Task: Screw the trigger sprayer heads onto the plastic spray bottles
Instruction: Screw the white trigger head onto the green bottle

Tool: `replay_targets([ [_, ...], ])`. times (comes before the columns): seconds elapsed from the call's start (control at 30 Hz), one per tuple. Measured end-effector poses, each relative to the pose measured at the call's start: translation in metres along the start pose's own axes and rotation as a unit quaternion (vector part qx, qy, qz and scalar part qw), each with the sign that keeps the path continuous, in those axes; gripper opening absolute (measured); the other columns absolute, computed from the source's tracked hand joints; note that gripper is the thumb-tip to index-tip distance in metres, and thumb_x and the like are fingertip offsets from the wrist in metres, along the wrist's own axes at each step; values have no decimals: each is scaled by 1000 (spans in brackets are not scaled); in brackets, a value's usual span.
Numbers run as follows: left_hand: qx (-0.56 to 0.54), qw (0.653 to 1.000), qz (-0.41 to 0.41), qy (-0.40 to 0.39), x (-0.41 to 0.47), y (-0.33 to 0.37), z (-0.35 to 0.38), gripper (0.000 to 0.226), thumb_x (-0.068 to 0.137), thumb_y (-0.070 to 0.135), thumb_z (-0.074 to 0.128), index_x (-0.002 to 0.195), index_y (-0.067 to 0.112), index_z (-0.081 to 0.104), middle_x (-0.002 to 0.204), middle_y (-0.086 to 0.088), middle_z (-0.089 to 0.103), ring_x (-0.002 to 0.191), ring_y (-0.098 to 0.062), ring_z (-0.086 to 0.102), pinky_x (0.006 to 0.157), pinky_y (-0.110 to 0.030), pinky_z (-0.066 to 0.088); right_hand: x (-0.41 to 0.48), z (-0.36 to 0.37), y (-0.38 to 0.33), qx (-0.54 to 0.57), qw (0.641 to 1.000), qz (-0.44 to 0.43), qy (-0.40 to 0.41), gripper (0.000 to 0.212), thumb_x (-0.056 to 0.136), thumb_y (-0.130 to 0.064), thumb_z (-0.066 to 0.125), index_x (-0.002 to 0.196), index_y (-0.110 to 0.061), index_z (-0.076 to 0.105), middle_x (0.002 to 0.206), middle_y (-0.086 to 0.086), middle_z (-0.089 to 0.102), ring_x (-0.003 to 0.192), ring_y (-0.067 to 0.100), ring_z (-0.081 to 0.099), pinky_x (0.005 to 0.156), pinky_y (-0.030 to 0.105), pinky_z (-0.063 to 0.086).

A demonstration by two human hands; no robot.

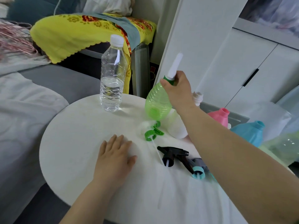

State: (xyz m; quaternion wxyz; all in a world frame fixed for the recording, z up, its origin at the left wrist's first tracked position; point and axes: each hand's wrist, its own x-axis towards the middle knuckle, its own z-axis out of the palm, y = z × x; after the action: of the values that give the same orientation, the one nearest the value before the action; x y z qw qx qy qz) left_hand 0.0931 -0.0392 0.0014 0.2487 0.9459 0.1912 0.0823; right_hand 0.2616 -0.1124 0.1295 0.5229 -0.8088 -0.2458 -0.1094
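Hiding part of a white bottle (pixel 175 126), the right hand (pixel 178 91) has its grip pinching the green bottle's (pixel 157 102) neck above the bench (pixel 80 135); left hand (pixel 114 157) lies spread flat. Three loose sprayer heads (pixel 171 155) lie there.

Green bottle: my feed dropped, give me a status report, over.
Right hand grips green bottle at its neck, tilted, sprayer on. Left hand flat on table, empty. Loose green sprayer head, black sprayer head lie nearby.

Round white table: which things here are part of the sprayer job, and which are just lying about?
Job: translucent green plastic spray bottle in right hand; loose green and black trigger sprayer heads; pink and blue open bottles.
Lying about: clear capped water bottle; yellow floral cloth.
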Motion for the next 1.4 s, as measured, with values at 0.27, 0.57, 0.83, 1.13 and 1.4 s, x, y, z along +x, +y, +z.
replay_targets([
  [0.27, 38, 999, 2, 10, 0, -1, 4, 50, 90, 47, 31, 136, 33, 20, 154, 8, 9, 142, -10, 0, 115, -34, -4, 15, 19, 27, -3, 999, 39, 13, 22, 83, -19, 59, 97, -13, 44, 71, -15, 42, 64, 0, 42, 53, -1, 34],
  [0.57, 42, 999, 1, 13, 2, 0, 4, 50, 88, 49, 33, 134, 35, 23, 154, 9, 11, 142, -9, 1, 115, -34, -3, 18, 32, 32, -20, 998, 40, -43, 33, 82, -22, 60, 108, -7, 46, 90, -2, 49, 83, 17, 46, 56, 17, 27],
  [0.83, 40, 999, 4, 13, 2, 0, 3, 50, 88, 49, 33, 134, 35, 23, 154, 9, 11, 142, -9, 1, 115, -33, -3, 16, 27, 25, -46, 993, 62, -88, 32, 85, -24, 56, 109, -5, 44, 92, 2, 47, 83, 18, 45, 72, 27, 34],
  [1.13, 39, 999, 1, 17, 3, 1, 4, 50, 88, 50, 33, 134, 36, 23, 153, 9, 12, 142, -9, 1, 114, -33, -4, 10, 28, 29, -12, 985, 116, -127, 42, 83, -26, 59, 116, -8, 43, 101, 1, 49, 94, 18, 48, 83, 30, 39],
  [1.4, 27, 1000, -1, 16, 4, 0, 5, 50, 87, 49, 36, 134, 35, 25, 153, 8, 14, 142, -9, 3, 115, -34, -3, 11, 23, 29, 21, 986, 128, -107, 58, 82, -28, 60, 129, -9, 33, 127, 6, 47, 106, 15, 45, 86, 25, 34],
])
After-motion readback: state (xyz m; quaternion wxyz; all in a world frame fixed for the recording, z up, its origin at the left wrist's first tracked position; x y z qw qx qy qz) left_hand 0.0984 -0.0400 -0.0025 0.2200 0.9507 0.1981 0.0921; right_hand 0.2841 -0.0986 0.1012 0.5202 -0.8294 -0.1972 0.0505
